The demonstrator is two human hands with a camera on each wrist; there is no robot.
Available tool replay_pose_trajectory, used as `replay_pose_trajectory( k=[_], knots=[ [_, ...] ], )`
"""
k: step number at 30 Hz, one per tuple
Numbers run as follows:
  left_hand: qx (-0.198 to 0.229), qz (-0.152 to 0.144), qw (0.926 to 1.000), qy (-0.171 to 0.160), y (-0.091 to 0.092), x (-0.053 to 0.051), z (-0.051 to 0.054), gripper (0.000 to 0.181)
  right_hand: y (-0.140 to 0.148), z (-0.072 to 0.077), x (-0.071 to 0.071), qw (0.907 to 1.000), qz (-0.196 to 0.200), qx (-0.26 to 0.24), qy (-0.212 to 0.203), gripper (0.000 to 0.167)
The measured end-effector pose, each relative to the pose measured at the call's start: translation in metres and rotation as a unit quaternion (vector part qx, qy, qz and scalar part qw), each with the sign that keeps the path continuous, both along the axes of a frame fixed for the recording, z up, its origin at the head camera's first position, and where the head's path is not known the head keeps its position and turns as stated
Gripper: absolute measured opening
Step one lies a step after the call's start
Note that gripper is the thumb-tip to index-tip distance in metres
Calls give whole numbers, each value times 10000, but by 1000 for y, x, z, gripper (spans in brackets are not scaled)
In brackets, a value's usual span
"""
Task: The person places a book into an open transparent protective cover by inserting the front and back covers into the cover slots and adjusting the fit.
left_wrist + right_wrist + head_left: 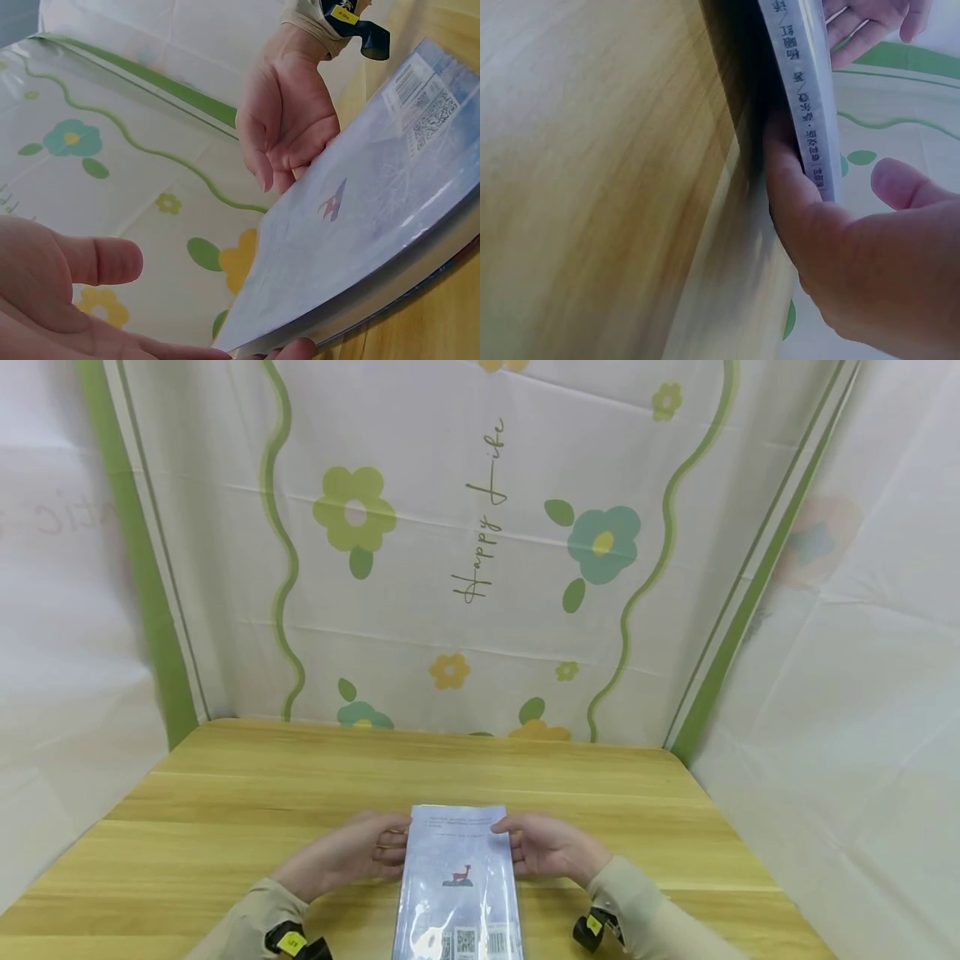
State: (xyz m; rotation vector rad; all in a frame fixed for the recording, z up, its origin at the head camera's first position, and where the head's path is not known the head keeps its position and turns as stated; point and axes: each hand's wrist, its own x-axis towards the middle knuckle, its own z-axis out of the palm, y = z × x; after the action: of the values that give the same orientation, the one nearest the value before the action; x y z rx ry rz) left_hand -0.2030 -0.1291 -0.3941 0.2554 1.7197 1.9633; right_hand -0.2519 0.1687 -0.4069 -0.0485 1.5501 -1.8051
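Observation:
A plastic-wrapped book [457, 902] lies with its pale blue-grey back cover up, showing a small red animal picture and barcodes. Its spine, printed with dark characters, faces the right hand [555, 847]. That hand's fingers reach under the spine side, while its thumb [900, 184] stands raised apart from the cover. At the opposite side, the left hand [356, 852] has its fingertips at the lower edge of the book, thumb [112, 261] lifted clear. The book's far end looks raised off the table; its near end is cut off in the head view.
A wood-grain table [300, 777] spreads around the book. Behind it hangs a white curtain [420, 610] with flowers and green wavy lines, and more pale cloth [840, 735] closes the sides. Each wrist wears a black camera [296, 943] with a yellow label.

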Motion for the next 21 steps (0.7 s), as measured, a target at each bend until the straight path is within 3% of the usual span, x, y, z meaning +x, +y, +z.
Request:
replay_pose_trajectory(
  k=[6, 12, 18, 21],
  knots=[
    [-29, 34, 10000, -27, -1, 1, 1, 50, 0, -4, -1, 9995, -138, -19, 269, 39],
    [-22, -40, 10000, 64, 0, 2, 0, 50, 1, -7, 0, 9985, -342, -85, 416, 41],
    [30, -278, 9995, 139, 2, 3, 2, 57, 2, -3, 5, 9976, -455, -282, 440, 45],
    [-42, -258, 9996, 123, 4, 5, 5, 61, 3, 2, 7, 9971, -432, -405, 475, 45]
  ],
)
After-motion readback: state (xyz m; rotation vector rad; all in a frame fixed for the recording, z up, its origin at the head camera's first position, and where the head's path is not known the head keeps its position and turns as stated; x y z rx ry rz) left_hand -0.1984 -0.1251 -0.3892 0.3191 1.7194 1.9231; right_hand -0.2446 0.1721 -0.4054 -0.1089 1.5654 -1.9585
